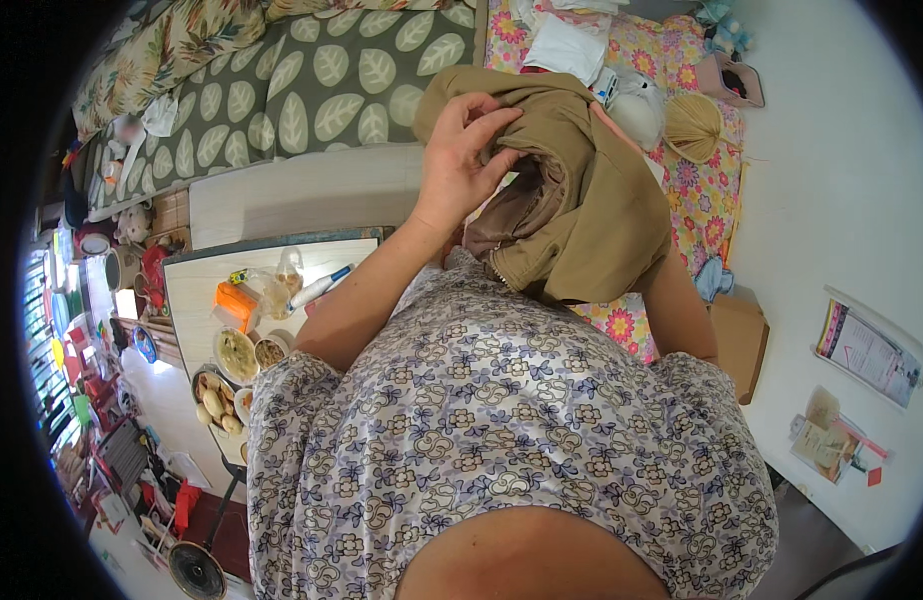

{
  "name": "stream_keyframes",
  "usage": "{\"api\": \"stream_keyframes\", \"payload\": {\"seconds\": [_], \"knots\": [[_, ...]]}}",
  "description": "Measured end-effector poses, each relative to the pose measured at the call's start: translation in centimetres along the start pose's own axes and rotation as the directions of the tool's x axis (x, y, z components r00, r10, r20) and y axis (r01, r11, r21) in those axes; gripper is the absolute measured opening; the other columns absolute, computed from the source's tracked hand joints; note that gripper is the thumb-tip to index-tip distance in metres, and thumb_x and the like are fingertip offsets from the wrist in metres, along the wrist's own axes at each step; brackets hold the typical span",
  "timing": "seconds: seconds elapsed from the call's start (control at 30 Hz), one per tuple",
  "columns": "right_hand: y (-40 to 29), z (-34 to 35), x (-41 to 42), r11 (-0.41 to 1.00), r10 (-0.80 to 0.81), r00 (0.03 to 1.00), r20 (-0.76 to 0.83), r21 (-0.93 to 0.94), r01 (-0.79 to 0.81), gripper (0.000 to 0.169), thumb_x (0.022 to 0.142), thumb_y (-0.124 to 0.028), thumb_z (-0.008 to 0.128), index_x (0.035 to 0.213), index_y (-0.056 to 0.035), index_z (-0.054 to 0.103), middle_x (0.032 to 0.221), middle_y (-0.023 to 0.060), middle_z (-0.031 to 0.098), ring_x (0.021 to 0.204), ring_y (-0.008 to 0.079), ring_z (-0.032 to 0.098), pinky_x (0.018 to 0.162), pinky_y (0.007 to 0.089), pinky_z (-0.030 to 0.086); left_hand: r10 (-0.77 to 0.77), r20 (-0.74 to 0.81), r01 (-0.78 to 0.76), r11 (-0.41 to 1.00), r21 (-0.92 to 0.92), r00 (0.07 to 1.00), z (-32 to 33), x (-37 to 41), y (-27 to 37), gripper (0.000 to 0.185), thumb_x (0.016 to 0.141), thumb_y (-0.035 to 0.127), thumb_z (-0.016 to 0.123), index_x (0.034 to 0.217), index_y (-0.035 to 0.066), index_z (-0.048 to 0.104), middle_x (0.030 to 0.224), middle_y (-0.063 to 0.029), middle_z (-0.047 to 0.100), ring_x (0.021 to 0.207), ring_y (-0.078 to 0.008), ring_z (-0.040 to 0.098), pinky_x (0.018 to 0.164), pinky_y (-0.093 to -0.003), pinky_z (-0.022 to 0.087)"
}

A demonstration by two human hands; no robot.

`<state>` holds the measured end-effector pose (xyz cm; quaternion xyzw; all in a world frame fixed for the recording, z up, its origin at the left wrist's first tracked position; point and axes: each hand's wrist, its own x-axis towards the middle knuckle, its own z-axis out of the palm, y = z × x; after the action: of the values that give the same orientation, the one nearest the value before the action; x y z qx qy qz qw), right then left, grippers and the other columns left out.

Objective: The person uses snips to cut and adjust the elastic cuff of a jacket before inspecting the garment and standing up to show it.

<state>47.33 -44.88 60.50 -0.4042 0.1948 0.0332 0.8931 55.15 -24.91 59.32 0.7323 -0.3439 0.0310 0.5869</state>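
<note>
A khaki garment (611,217) with a shiny brown lining (521,199) is bunched up in front of my torso. A row of zipper teeth (500,271) shows at its lower edge. My left hand (465,146) holds the cloth by the rim of a round opening, the thumb at the lining and the fingers on the outer fabric. From the right, my right forearm (683,315) reaches in beneath the garment. The cloth covers most of my right hand (614,126); only a strip of it appears at the far edge, so its grip is hidden.
Ahead is a bed with a flowered sheet (686,202), bearing a straw hand fan (694,127), a white plastic bag (635,109) and folded white cloth (566,49). At left, a table (341,244) holds food bowls (236,354) and a lint roller (320,288). A cardboard box (739,341) stands by the right wall.
</note>
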Motion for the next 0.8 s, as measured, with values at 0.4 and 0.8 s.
{"api": "stream_keyframes", "payload": {"seconds": [0.4, 0.8], "knots": [[-2.9, -0.3, 1.1, 0.424, 0.033, 0.962, -0.270, -0.868, -0.258, 0.048, 0.086, -0.043, 0.063, 0.112, -0.0028, 0.060, 0.094, 0.0077, 0.066, 0.077, 0.0165, 0.063, 0.068, 0.0278, 0.050, -0.041, 0.455, 0.120, 0.982, -0.147, 0.890, -8.0, 4.8, -1.0, 0.006, 0.088, 0.005, 0.049, 0.090, 0.003, 0.054, 0.073, -0.0022, 0.052, 0.070, -0.0082, 0.047, 0.063, -0.0262, 0.041], [14.1, 6.7, -1.2, 0.253, -0.668, 0.740, -0.082, -0.960, 0.122, 0.039, 0.081, -0.023, 0.065, 0.112, -0.0007, 0.055, 0.099, 0.0145, 0.065, 0.084, 0.0256, 0.064, 0.076, 0.0349, 0.050, 0.072, 0.450, -0.087, 0.996, 0.012, 0.890, -1.5, 2.5, -1.1, 0.016, 0.082, 0.003, 0.051, 0.097, 0.005, 0.056, 0.069, -0.0095, 0.058, 0.059, -0.0187, 0.055, 0.055, -0.0317, 0.044]]}}
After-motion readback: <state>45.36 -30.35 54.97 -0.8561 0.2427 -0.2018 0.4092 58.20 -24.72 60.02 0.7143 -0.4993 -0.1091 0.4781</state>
